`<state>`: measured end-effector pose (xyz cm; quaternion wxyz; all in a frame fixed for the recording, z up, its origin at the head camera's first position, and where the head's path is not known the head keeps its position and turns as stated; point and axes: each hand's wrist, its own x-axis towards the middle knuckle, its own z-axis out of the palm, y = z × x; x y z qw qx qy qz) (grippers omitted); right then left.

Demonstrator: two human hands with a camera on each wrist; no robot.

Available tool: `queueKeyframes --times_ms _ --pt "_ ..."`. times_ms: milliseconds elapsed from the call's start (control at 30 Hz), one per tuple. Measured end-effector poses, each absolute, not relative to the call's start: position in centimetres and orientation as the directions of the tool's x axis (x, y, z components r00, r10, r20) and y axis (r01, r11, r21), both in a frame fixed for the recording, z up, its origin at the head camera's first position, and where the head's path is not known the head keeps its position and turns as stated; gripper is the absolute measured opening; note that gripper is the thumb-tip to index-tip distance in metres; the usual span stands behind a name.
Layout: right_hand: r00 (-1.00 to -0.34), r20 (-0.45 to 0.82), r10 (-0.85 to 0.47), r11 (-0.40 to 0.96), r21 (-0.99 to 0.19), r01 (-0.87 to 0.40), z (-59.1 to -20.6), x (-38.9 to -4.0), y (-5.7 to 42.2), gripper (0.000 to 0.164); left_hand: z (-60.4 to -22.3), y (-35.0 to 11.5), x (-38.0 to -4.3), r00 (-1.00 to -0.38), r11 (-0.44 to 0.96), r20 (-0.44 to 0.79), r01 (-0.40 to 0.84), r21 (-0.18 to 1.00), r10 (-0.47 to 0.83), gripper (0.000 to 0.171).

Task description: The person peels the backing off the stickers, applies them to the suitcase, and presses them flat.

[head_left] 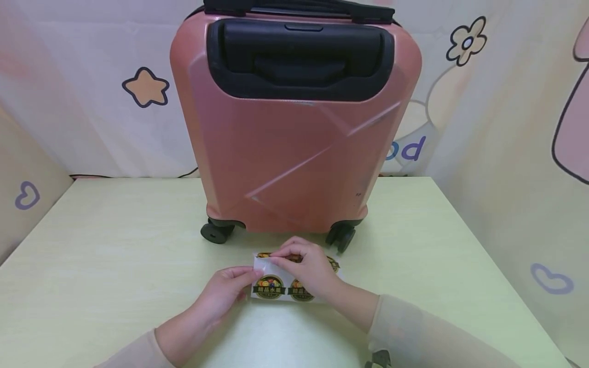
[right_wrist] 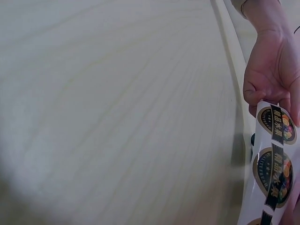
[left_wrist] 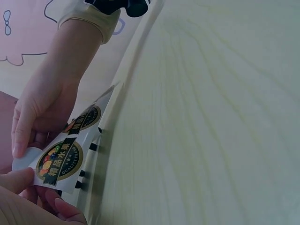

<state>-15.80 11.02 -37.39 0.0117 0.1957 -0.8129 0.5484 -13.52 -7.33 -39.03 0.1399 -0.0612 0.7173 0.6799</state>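
The left hand, on the near side of the suitcase, pinches the left end of a sticker sheet between thumb and fingers. The right hand, closer to the suitcase, pinches the sheet's upper left part, its palm over the printed rows. So the sheet lies between both hands, just in front of the suitcase, above the table; whether a sticker has come loose is hard to tell.
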Motion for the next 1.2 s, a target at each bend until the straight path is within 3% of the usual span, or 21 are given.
queueKeyframes --times_ms 1000,1200 --pt "-0.939 0.224 -0.26 0.293 -0.909 -0.297 -37.4 -16.3 11.1 0.008 -39.2 -7.4 -13.4 -0.95 0.072 -0.299 -0.293 0.953 0.091 0.025" --pt "-0.951 0.2 -0.236 0.333 -0.903 -0.273 -35.7 -15.4 10.8 0.009 -39.3 -7.5 -13.5 -0.951 0.067 -0.294 -0.288 0.955 0.1 0.026"
